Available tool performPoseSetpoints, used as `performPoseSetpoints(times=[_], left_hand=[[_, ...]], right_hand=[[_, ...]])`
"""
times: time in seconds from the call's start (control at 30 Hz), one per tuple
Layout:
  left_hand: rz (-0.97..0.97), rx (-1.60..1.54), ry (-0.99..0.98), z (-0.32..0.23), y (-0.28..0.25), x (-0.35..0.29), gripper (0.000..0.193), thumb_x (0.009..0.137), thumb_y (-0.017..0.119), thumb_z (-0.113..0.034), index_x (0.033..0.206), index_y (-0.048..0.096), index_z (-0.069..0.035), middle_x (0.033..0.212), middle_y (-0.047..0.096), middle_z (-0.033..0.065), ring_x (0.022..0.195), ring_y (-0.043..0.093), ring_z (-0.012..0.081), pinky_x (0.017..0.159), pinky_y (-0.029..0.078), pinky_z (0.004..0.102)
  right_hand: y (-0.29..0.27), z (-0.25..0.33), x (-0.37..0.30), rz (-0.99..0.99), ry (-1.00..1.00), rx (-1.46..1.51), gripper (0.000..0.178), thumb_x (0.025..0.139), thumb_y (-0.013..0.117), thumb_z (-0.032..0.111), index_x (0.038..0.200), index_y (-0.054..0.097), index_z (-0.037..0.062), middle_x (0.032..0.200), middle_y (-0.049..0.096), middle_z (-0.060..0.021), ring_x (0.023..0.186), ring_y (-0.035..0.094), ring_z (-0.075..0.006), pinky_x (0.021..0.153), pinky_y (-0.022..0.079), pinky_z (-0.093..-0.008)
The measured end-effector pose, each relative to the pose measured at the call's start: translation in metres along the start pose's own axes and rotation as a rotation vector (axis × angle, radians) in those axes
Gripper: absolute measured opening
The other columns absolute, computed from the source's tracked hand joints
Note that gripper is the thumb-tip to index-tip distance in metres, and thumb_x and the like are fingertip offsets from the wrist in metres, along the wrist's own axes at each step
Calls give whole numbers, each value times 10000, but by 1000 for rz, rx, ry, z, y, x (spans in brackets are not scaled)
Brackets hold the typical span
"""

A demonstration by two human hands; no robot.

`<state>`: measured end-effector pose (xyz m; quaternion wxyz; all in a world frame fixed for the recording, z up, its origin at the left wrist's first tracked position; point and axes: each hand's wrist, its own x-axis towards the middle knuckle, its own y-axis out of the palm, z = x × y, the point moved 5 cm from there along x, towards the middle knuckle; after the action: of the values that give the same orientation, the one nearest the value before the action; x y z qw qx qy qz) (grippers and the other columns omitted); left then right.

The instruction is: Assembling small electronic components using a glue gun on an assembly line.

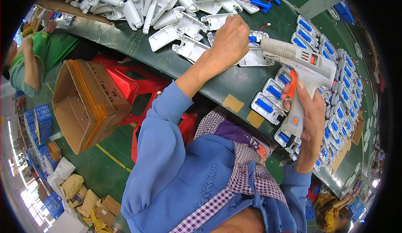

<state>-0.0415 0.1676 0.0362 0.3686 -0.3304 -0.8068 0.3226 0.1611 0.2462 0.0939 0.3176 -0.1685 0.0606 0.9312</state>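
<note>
The left hand point(229, 40) is curled over the green workbench point(134, 44), knuckles up and fingertips hidden, so whether it pinches anything cannot be told. Just to its right is a blue cylindrical cell point(252, 38) with a thin lead, and near it an open white plastic shell point(256, 58). The right hand point(310, 111) is wrapped around the handle of a white glue gun point(312, 67), its orange trigger to the left and its ribbed nose pointing left toward that shell.

Judging by the layout, much is done: rows of cell-fitted shells point(346, 93) cover the right of the bench, all apparently open. Whether each has adhesive is too small to tell. Much also seems left: a heap of white shells point(161, 7), seemingly without cells, fills the far left, and loose blue cells point(261, 2) lie at the far edge.

Small print runs along the glue gun's body, with an orange sun-like emblem low on the handle. Dark characters mark the cardboard carton point(102, 86) at left, beside a red plastic stool point(121, 80).
</note>
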Motion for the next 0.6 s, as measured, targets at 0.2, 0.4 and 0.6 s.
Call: performPoseSetpoints(times=[0.2,0.4,0.6], left_hand=[[-34,-32,31,4,-26,26,152,782,647,-74,891,673,28,927,629,209,898,597,381,823,473,434],[-148,275,357,9,-5,99,141,708,649,-72,803,663,31,851,622,227,871,614,380,699,534,453],[84,389,175,-3,39,150,388,746,734,-369,915,702,-20,867,669,212,852,664,364,715,540,455]], right_hand=[[5,6,-6,-37,-8,214,394,960,525,211,1224,481,-78,1012,634,-194,871,657,-248,711,593,-337],[4,4,-9,17,-50,298,398,979,464,170,1275,430,-94,1181,571,-260,1064,609,-328,814,590,-409],[4,2,-15,19,-48,301,402,978,468,167,1277,416,-95,1188,565,-264,1092,592,-354,836,582,-427]])
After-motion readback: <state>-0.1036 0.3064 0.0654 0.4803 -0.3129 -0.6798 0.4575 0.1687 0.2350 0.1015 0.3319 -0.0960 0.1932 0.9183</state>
